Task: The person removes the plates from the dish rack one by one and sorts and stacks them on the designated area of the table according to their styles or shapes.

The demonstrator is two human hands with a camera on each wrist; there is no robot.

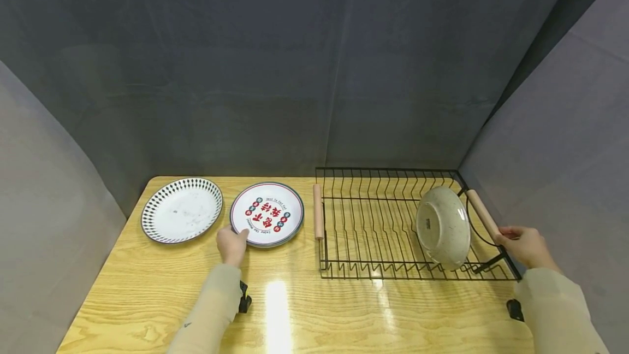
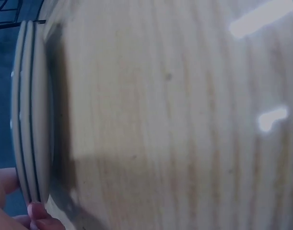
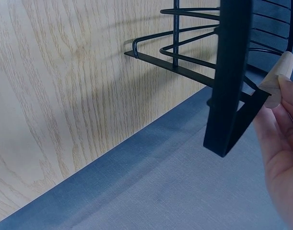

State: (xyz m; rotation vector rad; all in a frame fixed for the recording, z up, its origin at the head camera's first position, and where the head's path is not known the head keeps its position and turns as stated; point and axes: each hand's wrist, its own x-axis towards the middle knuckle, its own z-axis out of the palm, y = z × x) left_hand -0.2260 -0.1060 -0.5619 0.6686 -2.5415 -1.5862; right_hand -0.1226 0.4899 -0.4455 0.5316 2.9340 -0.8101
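A small stack of white plates (image 1: 267, 214) with blue rims and red lettering lies on the table left of centre. My left hand (image 1: 232, 245) pinches its near left edge, the thumb over the top rim. Seen edge-on in the left wrist view, the stacked plates (image 2: 31, 115) have the fingertips (image 2: 37, 211) at their rims. On the right stands a black wire dish rack (image 1: 378, 262) with wooden handles. My right hand (image 1: 528, 246) grips its right wooden handle (image 1: 482, 213), also visible in the right wrist view. A speckled beige bowl (image 1: 444, 228) stands on its side in the rack.
A white oval plate (image 1: 183, 210) with a dark diamond-patterned rim lies at the far left of the wooden table (image 1: 344, 316). Grey cloth (image 1: 245, 70) hangs behind the table and along both sides, close to the rack's right end.
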